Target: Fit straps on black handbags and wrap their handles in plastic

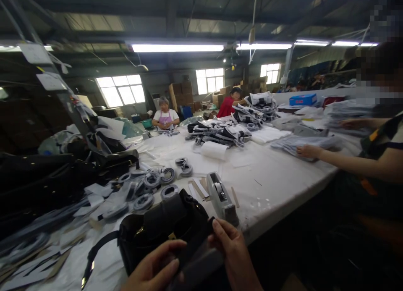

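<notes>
- Black bags (40,177), heaped at the far left.
- Clear-wrapped coils (151,179), scattered across the white worktop (267,169).
- Dark handbag (157,219) on the worktop, just beyond the hands.
- Left hand (155,266), grasping a dark strip (197,238).
- Grey tape dispenser (221,198).
- Right hand (233,251), pinching the strip's upper end.
- Co-worker's hand (310,151), touching wrapped goods (286,143).

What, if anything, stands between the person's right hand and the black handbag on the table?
Only the dark strip that the right hand pinches shows between it and the black handbag. The tape dispenser stands beyond the hand, outside that gap; nothing else visibly blocks.
</notes>
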Motion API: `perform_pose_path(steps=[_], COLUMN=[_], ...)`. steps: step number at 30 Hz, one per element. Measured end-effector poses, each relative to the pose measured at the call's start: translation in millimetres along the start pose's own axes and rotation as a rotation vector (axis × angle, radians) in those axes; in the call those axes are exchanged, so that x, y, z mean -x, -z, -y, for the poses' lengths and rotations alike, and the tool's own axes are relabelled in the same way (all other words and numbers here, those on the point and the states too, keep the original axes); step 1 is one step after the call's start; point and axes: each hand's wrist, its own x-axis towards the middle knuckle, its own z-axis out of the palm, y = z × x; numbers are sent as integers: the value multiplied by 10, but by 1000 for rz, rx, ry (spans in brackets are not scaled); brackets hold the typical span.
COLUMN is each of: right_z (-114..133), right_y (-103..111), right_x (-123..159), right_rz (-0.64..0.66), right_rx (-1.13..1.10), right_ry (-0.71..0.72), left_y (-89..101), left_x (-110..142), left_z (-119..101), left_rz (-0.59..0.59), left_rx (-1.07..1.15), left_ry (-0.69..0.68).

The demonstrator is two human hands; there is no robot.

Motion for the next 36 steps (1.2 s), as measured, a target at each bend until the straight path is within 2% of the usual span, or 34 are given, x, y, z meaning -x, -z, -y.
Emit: perform_pose_path(steps=[2,5,8,11,13,16,19,21,25,29,32,36], right_z=[90,232,352,426,428,340,193,124,169,357,420,281], right_y=[-95,-262,-439,-560,-566,-467,-346,-304,-291,-284,-282,-269], right_x=[-55,-156,-298,-467,-580,-729,-837,-884,-936,-950,-940,-879], right_rz=[15,57,94,141,181,226,310,407,560,640,654,568], right_rx=[-91,-206,-246,-188,-91,185,498,622,696,746,771,774], right_ry=[-10,-18,8,102,164,297,435,463,449,443,442,453], left_y=[133,368,523,545,529,549,631,677,676,624,603,580], left_x=[-54,-139,-247,-402,-520,-684,-807,-859,-890,-886,-903,-919], left_z=[-287,-831,-1340,-1616,-1644,-1524,-1352,-1274,-1233,-1209,-1142,-1070], left_rz=[-52,-128,-160,-138,-84,9,-37,-85,-73,-24,0,23], left_rx=[-210,-566,-834,-937,-901,-830,-858,-886,-857,-679,-613,-598], left_ry=[-121,-276,-425,-514,-505,-439,-394,-377,-324,-225,-153,-54])
